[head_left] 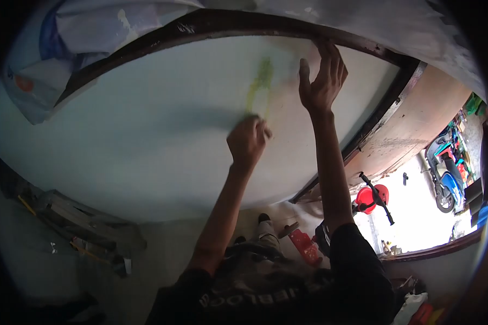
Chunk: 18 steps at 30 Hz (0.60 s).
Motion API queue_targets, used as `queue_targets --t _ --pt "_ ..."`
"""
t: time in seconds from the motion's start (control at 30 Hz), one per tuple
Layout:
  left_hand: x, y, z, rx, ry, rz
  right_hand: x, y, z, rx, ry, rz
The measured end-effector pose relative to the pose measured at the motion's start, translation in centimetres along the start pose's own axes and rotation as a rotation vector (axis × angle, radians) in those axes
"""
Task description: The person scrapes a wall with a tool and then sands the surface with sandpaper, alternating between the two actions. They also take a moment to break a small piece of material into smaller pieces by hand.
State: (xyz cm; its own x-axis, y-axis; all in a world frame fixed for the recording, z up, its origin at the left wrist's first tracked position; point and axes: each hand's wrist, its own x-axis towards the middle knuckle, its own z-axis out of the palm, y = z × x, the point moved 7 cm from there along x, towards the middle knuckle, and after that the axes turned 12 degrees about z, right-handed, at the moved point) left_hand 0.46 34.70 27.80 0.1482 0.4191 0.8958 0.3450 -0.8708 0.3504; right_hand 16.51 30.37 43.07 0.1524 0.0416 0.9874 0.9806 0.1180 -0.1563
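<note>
In front of me is a pale wall (162, 130) with a yellow-green smear (262, 78) on it. My left hand (248, 140) is closed against the wall just below the smear, its fingers curled in. Whatever it may hold is hidden. Higher and to the right, my right hand (325, 81) is open, thumb apart and fingers stretched up. Its fingertips reach the lower edge of a dark wooden beam (244, 23) that runs along the top of the wall.
Grey-white sheeting (114, 30) hangs over the beam. On the right, a dark post (382, 105) borders the wall. A red ride-on toy (371, 199) and a blue motorbike (451, 187) stand beyond a bright doorway. Low at left lies a dim wooden rack (76, 216).
</note>
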Motion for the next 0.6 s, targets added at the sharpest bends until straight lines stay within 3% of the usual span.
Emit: queue_targets --t 0.03,0.13,0.27,0.3,0.33,0.43,0.5,0.6 --pt "-1.2 -0.2 0.5 -0.072 -0.071 -0.126 -0.1 0.0 0.1 -0.015 -0.007 0.008" --pt "0.1 0.6 0.1 -0.181 -0.096 -0.19 -0.1 -0.1 0.0 -0.033 -0.017 0.024" --pt "10.4 3.1 -3.7 0.029 0.146 0.065 0.3 -0.2 -0.2 -0.097 -0.052 0.016" --pt "12.7 5.0 -5.3 -0.098 0.21 0.096 0.0 -0.2 -0.6 -0.1 -0.062 0.022" --pt "14.2 5.1 -5.4 -0.114 0.15 0.057 0.2 -0.2 -0.7 -0.116 -0.076 0.011" --pt "11.9 4.6 -5.1 0.067 0.166 0.14 0.7 -0.2 -0.7 -0.138 -0.077 -0.008" --pt "7.3 3.3 -3.2 -0.135 -0.029 -0.081 0.9 0.0 -0.6 -0.141 -0.078 -0.019" --pt "3.0 1.0 0.1 -0.24 -0.103 -0.191 1.1 0.1 -0.5 -0.156 -0.099 -0.025"
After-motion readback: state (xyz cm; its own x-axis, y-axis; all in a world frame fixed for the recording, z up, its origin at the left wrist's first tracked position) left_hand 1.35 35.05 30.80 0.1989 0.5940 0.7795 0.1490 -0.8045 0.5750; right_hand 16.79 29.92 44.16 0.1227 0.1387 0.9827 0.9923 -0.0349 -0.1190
